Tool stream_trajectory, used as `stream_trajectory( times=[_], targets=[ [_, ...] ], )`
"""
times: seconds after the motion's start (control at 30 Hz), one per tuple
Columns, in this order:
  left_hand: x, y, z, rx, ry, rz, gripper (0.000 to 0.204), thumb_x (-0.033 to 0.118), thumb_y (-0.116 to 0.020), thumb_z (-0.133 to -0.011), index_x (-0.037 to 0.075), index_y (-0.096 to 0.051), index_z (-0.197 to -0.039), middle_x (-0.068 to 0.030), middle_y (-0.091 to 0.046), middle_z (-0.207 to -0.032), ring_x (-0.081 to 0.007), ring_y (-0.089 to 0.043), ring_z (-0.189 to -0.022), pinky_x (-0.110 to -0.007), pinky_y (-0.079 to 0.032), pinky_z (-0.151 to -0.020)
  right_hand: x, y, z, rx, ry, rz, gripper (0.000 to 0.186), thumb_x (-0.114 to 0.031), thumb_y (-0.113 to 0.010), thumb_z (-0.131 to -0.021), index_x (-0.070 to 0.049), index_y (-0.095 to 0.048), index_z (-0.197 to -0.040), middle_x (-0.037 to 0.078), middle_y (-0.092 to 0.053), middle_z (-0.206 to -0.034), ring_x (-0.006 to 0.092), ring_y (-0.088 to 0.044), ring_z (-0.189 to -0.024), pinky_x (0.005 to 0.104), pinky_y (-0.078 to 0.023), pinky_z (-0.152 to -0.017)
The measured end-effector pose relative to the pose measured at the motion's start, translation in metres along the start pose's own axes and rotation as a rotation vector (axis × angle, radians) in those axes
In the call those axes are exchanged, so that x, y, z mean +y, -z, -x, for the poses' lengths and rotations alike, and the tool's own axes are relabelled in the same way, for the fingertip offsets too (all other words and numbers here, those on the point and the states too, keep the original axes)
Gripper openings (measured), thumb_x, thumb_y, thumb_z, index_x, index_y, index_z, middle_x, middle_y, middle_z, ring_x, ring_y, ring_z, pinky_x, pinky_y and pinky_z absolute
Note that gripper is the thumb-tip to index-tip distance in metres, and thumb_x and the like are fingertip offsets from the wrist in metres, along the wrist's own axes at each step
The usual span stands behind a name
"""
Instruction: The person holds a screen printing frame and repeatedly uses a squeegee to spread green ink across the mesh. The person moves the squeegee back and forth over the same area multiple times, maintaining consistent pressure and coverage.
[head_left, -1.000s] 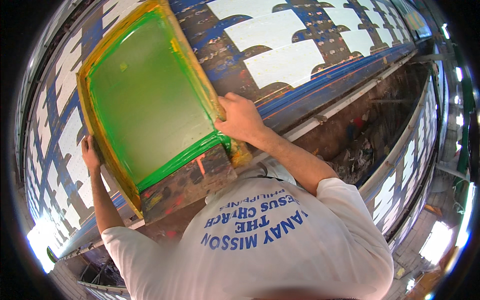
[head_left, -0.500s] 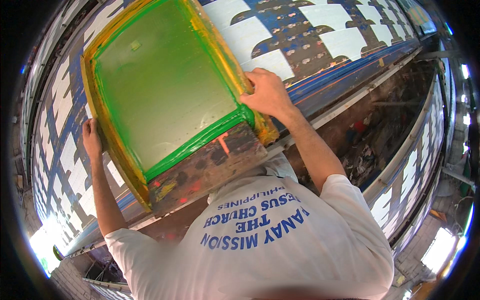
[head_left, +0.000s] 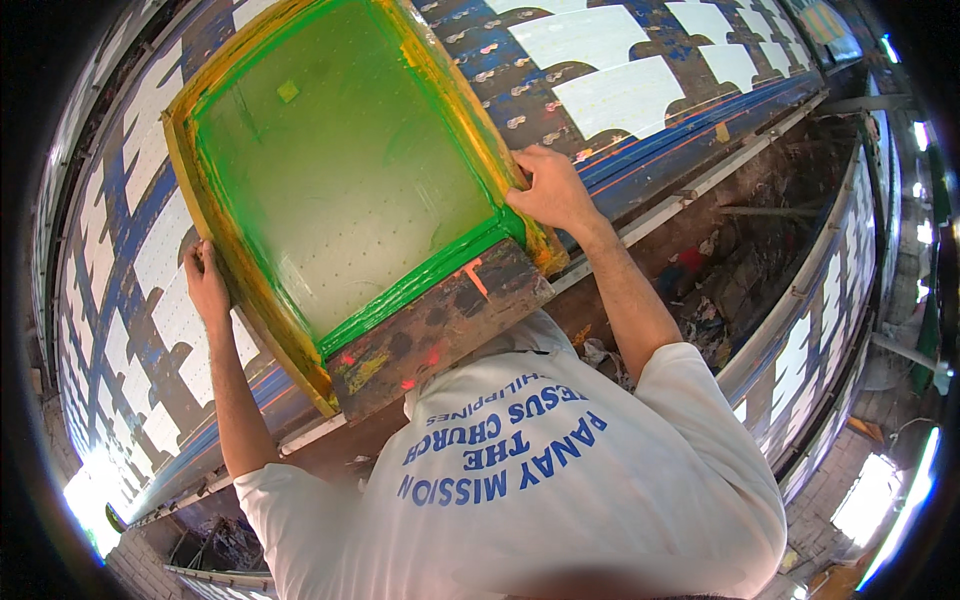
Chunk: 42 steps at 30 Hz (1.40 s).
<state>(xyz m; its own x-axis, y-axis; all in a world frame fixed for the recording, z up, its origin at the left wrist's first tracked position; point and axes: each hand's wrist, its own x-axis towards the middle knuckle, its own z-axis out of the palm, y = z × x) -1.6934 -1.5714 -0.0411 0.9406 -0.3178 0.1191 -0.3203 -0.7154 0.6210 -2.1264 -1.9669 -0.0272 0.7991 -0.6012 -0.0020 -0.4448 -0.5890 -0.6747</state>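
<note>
A screen-printing frame [head_left: 350, 190] with a translucent mesh, green borders and yellow-stained sides is in front of me, over the printing table. My left hand [head_left: 207, 283] grips its left side, fingers closed at the edge. On the opposite side, my right hand [head_left: 555, 192] holds the rail near the lower right corner, its thumb over the inner edge. A paint-spotted dark board [head_left: 440, 330] spans the frame's near end, by my chest. Small dots show through the mesh. Whether the frame's underside touches the table is hidden.
White cut fabric pieces [head_left: 625, 95] lie in rows on the long, blue-and-brown stained table [head_left: 520, 95]. A metal rail [head_left: 690, 195] runs along its near edge. Below is a dark space with rags [head_left: 705, 320]. Another table with white pieces [head_left: 800, 340] stands at the right.
The frame has shifted right relative to the table, with both hands still gripping it. Dots now show through the mesh where it looked blurred before.
</note>
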Motion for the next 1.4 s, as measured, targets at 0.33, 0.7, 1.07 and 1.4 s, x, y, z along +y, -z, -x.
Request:
stream_trajectory(
  times=[0.33, 0.7, 1.07, 1.4],
  targets=[
    [-0.017, -0.019, -0.008, -0.041, 0.01, -0.158, 0.057, 0.056, -0.049, -0.109, 0.008, -0.061, -0.137, -0.023, -0.071, -0.131, -0.0433, -0.067, -0.121, -0.049, -0.05, -0.101, 0.021, -0.001, -0.002, -0.142, -0.024, -0.018, 0.034, -0.023, -0.077, -0.084, 0.002, -0.069, -0.105, 0.019, -0.066, -0.105, 0.0402, -0.066, -0.102, 0.0511, -0.054, -0.088],
    [-0.011, -0.027, -0.006, -0.042, -0.05, -0.196, 0.055, 0.053, -0.045, -0.112, 0.005, -0.059, -0.135, -0.0258, -0.071, -0.125, -0.0465, -0.067, -0.119, -0.052, -0.051, -0.099, -0.038, 0.009, 0.027, 0.052, -0.052, 0.0, 0.044, -0.05, -0.076, -0.094, -0.01, -0.072, -0.113, 0.011, -0.074, -0.091, 0.0358, -0.074, -0.086, 0.0466, -0.059, -0.071],
    [0.003, -0.025, -0.003, -0.084, -0.01, -0.197, 0.056, 0.052, -0.044, -0.111, 0.005, -0.056, -0.139, -0.0289, -0.071, -0.126, -0.0477, -0.067, -0.121, -0.053, -0.05, -0.1, -0.126, -0.035, 0.102, -0.6, 0.624, 0.002, 0.045, -0.032, -0.088, -0.078, -0.004, -0.073, -0.111, 0.017, -0.068, -0.121, 0.035, -0.063, -0.119, 0.0418, -0.054, -0.1],
    [0.001, -0.033, -0.008, -0.072, 0.003, -0.172, 0.059, 0.051, -0.045, -0.11, 0.001, -0.054, -0.141, -0.0328, -0.07, -0.127, -0.0519, -0.066, -0.12, -0.059, -0.051, -0.101, -0.149, -0.057, 0.097, -0.416, 0.68, 0.314, 0.036, -0.006, -0.076, -0.076, -0.006, -0.068, -0.112, 0.014, -0.072, -0.106, 0.0307, -0.072, -0.104, 0.0447, -0.059, -0.089]
  ],
)
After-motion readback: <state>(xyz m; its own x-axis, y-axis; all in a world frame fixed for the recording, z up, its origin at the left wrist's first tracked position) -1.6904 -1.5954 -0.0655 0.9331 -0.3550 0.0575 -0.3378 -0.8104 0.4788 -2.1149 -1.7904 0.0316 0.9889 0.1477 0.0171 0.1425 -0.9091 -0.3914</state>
